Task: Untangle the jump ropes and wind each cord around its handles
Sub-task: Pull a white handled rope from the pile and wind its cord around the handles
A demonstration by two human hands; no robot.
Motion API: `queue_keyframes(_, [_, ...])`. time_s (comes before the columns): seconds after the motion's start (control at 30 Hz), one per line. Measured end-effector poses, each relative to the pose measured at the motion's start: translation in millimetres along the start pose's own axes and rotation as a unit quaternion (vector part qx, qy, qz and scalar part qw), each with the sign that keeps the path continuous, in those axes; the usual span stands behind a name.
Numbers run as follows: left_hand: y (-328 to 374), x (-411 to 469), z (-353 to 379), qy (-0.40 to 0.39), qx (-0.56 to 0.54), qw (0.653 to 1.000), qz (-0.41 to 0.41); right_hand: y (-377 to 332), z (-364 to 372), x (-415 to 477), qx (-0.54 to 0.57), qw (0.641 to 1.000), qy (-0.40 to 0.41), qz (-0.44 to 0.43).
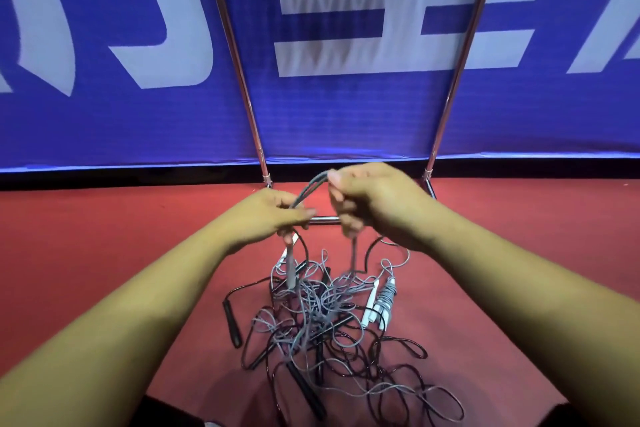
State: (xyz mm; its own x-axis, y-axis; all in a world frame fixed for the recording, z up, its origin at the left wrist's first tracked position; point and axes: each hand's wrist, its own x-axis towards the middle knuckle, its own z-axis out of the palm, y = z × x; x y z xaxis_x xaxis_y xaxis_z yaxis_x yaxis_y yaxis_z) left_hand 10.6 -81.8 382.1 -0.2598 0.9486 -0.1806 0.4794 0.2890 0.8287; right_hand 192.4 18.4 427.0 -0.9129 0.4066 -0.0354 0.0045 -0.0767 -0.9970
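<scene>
A: Hands?
B: Two: left hand (266, 215) and right hand (374, 204) both pinch one grey cord (308, 185) arched between them.
A: Ropes?
B: One grey-and-black tangle (322, 319) on the red floor (104, 236) beneath; one wound bundle (386, 300) at its right edge.

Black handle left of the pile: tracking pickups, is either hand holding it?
No, the black handle lies on the red floor, while the left hand and right hand both pinch a grey cord.

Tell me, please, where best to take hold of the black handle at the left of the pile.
Probably pinch the black handle mid-shaft, coming from its left: it lies flat on bare floor there, while its cord leaves the far end into the tangle.
</scene>
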Motion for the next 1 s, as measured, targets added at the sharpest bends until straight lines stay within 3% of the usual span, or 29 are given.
queue_keyframes(0.07, [-12,1,1,-0.018,0.079,0.995,-0.058,-14,-8,0,0.089,0.996,0.015,-0.026])
queue_keyframes(0.13, [-23,1,3,-0.033,0.092,0.990,-0.097,-23,-19,0,0.127,0.990,0.038,-0.047])
queue_keyframes(0.3, [-12,-2,-5,-0.040,-0.099,0.994,-0.038,-28,-53,1,0.173,0.967,0.177,-0.059])
queue_keyframes(0.37, [-11,-7,-10,-0.062,-0.170,0.983,-0.026,-21,-70,3,0.068,0.959,0.273,-0.033])
queue_keyframes(0.43, [-11,-11,-15,-0.083,-0.232,0.969,-0.022,-8,-87,3,-0.144,0.935,0.318,0.051])
queue_keyframes(0.5, [-8,-13,-15,-0.108,-0.270,0.957,-0.011,8,-89,-4,-0.366,0.882,0.247,0.165])
queue_keyframes(0.53, [-4,-14,-13,-0.118,-0.259,0.959,-0.004,14,-86,-9,-0.444,0.853,0.184,0.206])
queue_keyframes(0.57, [-1,-15,-9,-0.124,-0.230,0.965,0.002,18,-81,-11,-0.480,0.845,0.119,0.203])
queue_keyframes(0.67, [10,-13,3,-0.144,-0.141,0.979,0.014,16,-40,-11,-0.346,0.931,-0.008,0.114])
queue_keyframes(0.73, [15,-10,8,-0.133,-0.104,0.985,0.015,23,-19,-3,-0.274,0.957,-0.027,0.092])
queue_keyframes(0.87, [16,-6,9,-0.022,-0.099,0.995,0.002,20,-8,3,-0.153,0.982,0.005,0.108])
queue_keyframes(1.0, [3,-7,-3,-0.085,-0.054,0.994,-0.050,-7,-22,7,-0.044,0.992,0.115,0.036])
